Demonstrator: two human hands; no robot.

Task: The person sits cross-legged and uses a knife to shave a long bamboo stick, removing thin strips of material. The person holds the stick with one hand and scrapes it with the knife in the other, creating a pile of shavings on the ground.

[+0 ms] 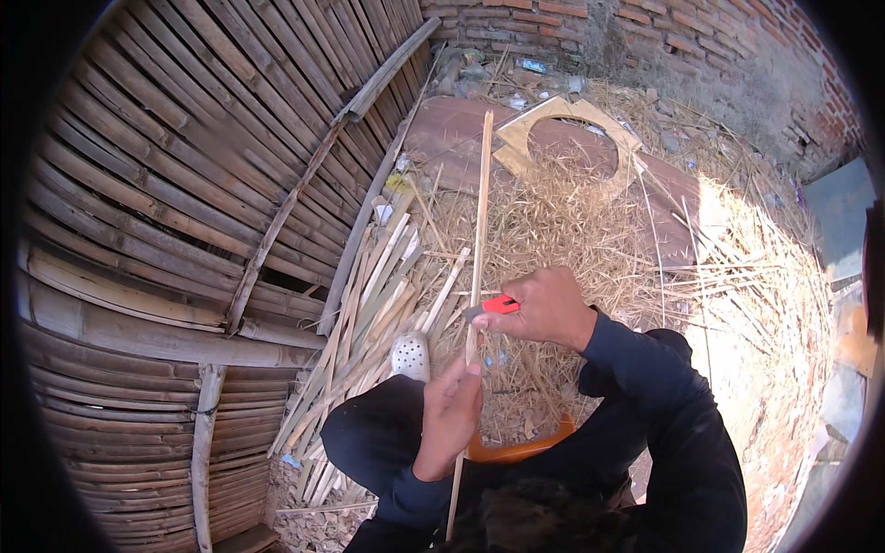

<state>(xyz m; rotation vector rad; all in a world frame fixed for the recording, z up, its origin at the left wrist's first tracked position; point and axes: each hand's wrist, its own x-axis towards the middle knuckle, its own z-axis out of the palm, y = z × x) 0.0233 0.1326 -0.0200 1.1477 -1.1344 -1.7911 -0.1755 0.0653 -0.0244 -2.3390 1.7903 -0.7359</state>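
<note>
A long, narrow bamboo strip (485, 198) runs away from me, from below my lap toward the far boards. My left hand (452, 405) is closed around its lower part. Just above that, my right hand (548, 309) grips a red-handled utility knife (499, 305). The knife's dark front end lies across the strip, touching it. My right thumb rests close to the strip beside the knife; how far the blade sits in the bamboo is too small to tell.
Several split bamboo strips (369, 304) lie in a pile at the left, by my white clog (410, 357). Pale shavings (572, 221) cover the ground ahead. Beyond lies a board with a round hole (516, 138). A bamboo wall (184, 184) and brick wall (682, 64) enclose the spot.
</note>
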